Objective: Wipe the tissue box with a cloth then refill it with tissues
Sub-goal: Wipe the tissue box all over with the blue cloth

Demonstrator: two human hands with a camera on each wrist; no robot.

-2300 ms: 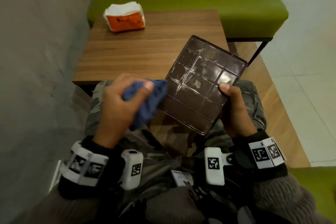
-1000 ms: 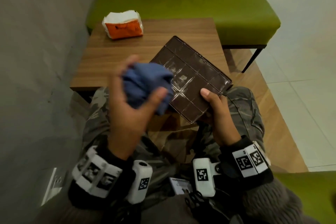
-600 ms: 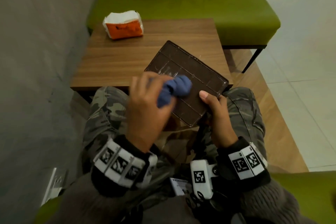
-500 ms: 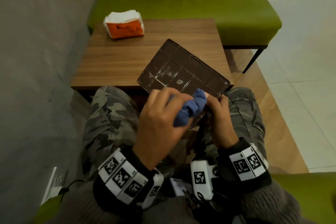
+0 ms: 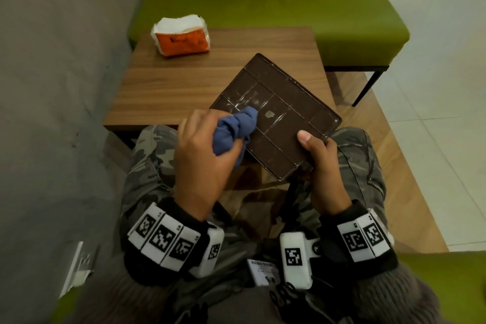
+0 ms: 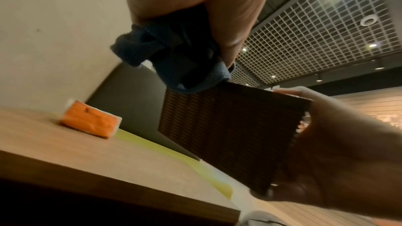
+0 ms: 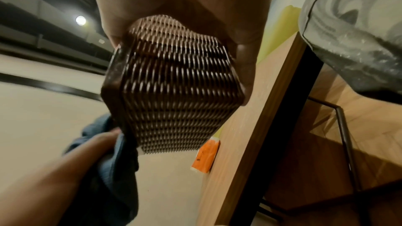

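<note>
A dark brown tissue box [image 5: 278, 116], held over the person's lap at the near edge of a wooden table [image 5: 184, 81], is turned so a flat, glossy panel crossed by raised grid lines faces up, streaked with pale smears. The right hand [image 5: 322, 166] grips its near right corner, thumb laid on the panel and fingers curled beneath. The left hand [image 5: 202, 155] clutches a bunched blue cloth [image 5: 235, 126], pressing it to the panel's left side. Only the wrist views reveal the box's side walls: a woven, wicker-like lattice that catches the light in the right wrist view, and fine ribbing in the left wrist view, where the cloth's soft knitted folds bulge below the closed fingers, though motion blur softens the detail. Farther back on the table lies an orange-and-white soft pack of tissues [image 5: 181, 35], crinkled and apparently plastic-wrapped. Beyond the table stands a green upholstered bench [image 5: 276, 0].
</note>
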